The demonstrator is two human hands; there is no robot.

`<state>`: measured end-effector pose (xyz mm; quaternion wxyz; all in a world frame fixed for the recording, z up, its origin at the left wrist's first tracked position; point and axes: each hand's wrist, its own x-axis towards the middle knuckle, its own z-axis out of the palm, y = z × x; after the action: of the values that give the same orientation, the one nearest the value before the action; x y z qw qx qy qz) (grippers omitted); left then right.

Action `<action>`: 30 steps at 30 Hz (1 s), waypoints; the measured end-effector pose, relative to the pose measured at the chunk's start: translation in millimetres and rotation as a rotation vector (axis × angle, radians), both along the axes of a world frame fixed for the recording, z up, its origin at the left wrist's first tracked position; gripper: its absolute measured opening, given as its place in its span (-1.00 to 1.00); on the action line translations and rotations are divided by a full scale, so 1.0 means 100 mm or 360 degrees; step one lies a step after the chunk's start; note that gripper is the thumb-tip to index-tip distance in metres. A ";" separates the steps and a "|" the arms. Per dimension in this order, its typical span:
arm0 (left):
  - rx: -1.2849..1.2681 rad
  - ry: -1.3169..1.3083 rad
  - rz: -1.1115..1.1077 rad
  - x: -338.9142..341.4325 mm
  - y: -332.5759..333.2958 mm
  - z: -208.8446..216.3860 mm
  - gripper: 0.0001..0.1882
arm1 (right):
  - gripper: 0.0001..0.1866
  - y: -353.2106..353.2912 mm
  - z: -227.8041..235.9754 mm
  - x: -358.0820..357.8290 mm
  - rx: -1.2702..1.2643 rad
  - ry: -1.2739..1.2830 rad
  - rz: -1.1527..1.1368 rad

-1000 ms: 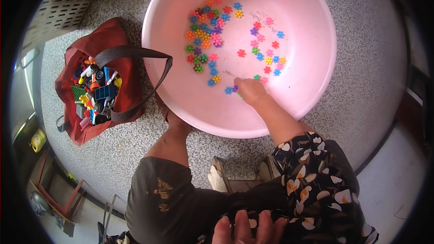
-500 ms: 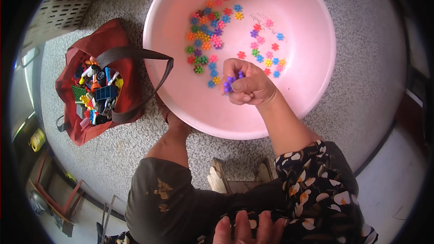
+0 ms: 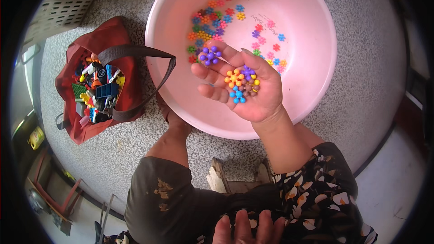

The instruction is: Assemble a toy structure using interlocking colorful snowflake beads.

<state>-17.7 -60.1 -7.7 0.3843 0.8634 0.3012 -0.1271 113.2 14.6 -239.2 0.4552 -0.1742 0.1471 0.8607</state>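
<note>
Purple beads make up the toy flower (image 3: 210, 56) lying on the fingers of the right hand (image 3: 261, 101), which is turned palm up, its fingers loosely spread and slightly curled, pinching nothing. In the palm sit an orange flower (image 3: 234, 78), a blue flower (image 3: 238, 95), a second purple flower (image 3: 247, 72) and a brown flower (image 3: 247, 89), with yellow beads showing beside the brown one. This hand is above a pink tub (image 3: 312, 31), where more flowers lie in a crowded group (image 3: 208, 27) on the left and a looser group (image 3: 271, 56) on the right. The left hand (image 3: 251, 230) shows at the lower edge, fingers slightly apart; I cannot tell whether it holds anything. Left of the tub, a red bag (image 3: 101, 40) stands open, full of mixed toys (image 3: 106, 91), on the speckled floor (image 3: 366, 63).
</note>
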 end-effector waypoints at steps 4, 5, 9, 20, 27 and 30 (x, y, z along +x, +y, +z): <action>0.0034 0.0004 -0.0028 -0.02 -0.03 -0.02 -0.58 | -0.46 0.01 0.15 -0.07 0.0140 0.0099 -0.0102; 0.0148 -0.0018 -0.0012 -0.02 -0.07 -0.06 -0.58 | -0.42 0.02 0.21 -0.09 0.0048 0.0136 -0.0082; 0.0237 -0.0004 0.0026 -0.03 -0.10 -0.09 -0.58 | -0.34 -0.01 0.28 -0.18 0.0077 0.0367 -0.0126; 0.0031 0.0008 0.0064 -0.04 -0.04 -0.04 -0.57 | -0.60 0.03 -0.47 0.32 0.0020 -0.0132 -0.0445; 0.0243 -0.0029 -0.0011 -0.03 -0.06 -0.10 -0.57 | -0.72 -0.02 -1.04 0.78 -0.0418 -0.0911 -0.0257; 0.0197 -0.0021 0.0026 -0.03 -0.08 -0.08 -0.58 | -0.73 -0.04 -1.22 0.62 -0.0420 -0.1331 0.0117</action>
<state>-21.2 -67.7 -15.9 0.3332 0.8838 0.3131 -0.0995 175.4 10.5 -361.5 0.4185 -0.5693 0.0527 0.7056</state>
